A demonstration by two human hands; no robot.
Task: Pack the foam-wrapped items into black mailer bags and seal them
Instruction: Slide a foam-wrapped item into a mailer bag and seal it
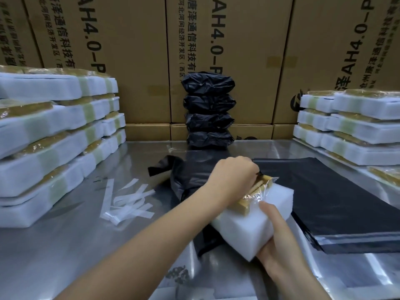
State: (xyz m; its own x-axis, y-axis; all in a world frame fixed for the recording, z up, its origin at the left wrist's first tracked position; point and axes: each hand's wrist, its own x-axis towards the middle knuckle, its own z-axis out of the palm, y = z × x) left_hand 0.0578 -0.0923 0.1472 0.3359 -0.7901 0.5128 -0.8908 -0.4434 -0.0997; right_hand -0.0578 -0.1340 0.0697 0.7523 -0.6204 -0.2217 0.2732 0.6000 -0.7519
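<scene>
While four sealed black parcels [209,109] stand stacked at 12 o'clock, many foam-wrapped items wait at 9 o'clock [56,135] and 3 o'clock [350,126]
At centre, the right hand [281,243] clasps the white foam item [255,215], yellow under clear film; the left hand [232,176] is curled on its far end, over an open black mailer bag [186,180], not yet inside

1. Cardboard boxes [134,50] form a wall along the far edge of the table, printed with "AH4.0-P" and Chinese text.
2. A row of lower boxes [149,132] runs along the foot of that wall.
3. The metal table [65,245] is shiny and reflective.
4. White strips [127,204] lie loose on the table, left of centre, some overlapping.
</scene>
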